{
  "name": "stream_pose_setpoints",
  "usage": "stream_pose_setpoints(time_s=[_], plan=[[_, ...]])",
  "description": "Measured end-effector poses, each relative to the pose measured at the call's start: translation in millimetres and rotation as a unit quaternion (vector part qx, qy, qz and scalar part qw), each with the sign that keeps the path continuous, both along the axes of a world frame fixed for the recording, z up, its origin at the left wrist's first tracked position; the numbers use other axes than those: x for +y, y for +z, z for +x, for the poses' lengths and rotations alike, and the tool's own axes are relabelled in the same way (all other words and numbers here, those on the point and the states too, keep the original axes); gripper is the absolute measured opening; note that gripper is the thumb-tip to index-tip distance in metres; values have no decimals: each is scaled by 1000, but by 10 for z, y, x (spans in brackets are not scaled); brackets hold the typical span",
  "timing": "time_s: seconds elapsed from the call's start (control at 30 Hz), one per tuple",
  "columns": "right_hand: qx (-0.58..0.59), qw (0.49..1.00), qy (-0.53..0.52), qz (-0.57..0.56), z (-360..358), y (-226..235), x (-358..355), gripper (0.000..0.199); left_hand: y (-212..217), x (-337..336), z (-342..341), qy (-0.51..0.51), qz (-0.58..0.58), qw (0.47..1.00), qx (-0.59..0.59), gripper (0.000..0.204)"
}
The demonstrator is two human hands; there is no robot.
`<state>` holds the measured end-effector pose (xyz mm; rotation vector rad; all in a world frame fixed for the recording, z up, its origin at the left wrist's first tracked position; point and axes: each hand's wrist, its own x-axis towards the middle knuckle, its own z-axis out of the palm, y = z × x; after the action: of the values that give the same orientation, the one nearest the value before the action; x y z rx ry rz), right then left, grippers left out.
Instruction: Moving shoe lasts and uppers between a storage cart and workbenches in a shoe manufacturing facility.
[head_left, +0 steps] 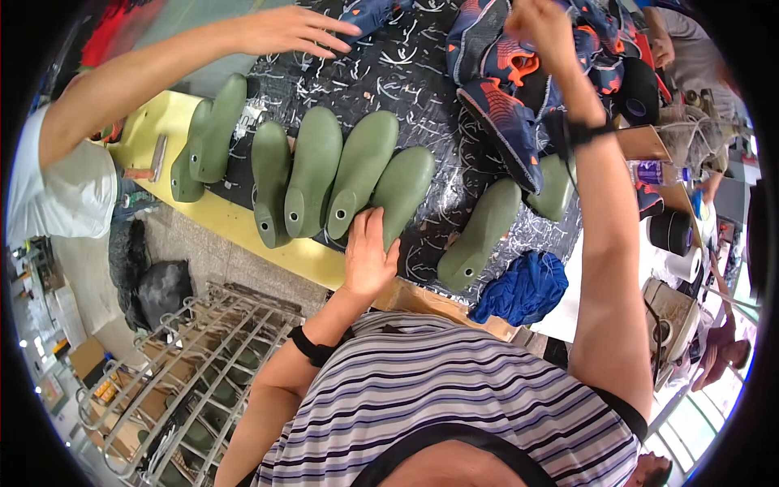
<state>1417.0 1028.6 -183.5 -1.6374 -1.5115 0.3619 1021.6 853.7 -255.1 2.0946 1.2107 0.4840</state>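
Observation:
My left hand (371, 260) is closed around the heel end of a green shoe last (408, 183), the rightmost in a row of several. Beside it in the row lie another last (363, 166), a third (315, 166) and a narrower one (270, 183). At the far right, my right hand (545, 34) reaches over a heap of navy and orange sports shoes (513, 61); its fingers are bent and blurred, and what they touch is unclear. Below that heap, a navy and orange shoe (505, 130) lies next to my right forearm, which partly covers a green last (553, 188).
Another person's hand (284, 32) stretches in from the left towards a blue shoe (369, 18). Two lasts (221, 130) rest at the table's yellow edge (243, 223). A lone last (480, 235) and a crumpled blue cloth (523, 288) lie near me. A metal rack (174, 357) stands lower left.

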Motion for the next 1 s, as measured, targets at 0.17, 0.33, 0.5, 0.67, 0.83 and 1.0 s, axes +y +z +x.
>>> stream_pose_setpoints(time_s=[0.17,0.33,0.5,0.67,0.83,1.0], plan=[[-180,935,-51,-300,-1024,-70,-2061,40,-35,-94,3,-16,6,1000,-14,58],[-156,917,-192,-313,-1059,-854,-2719,69,-10,-177,17,-22,55,998,15,55],[-151,918,-190,-312,-1028,-789,-2453,73,-81,-148,47,-35,75,997,7,55],[38,919,-83,-383,-944,-900,-2594,72,-119,-106,3,-8,53,999,-7,57],[293,895,-123,-313,-1029,-1028,-2943,47,-99,-108,-34,-27,28,999,-7,58],[285,931,-157,-169,-954,-398,-2898,33,-72,-49,-84,-32,-13,999,-16,60]])
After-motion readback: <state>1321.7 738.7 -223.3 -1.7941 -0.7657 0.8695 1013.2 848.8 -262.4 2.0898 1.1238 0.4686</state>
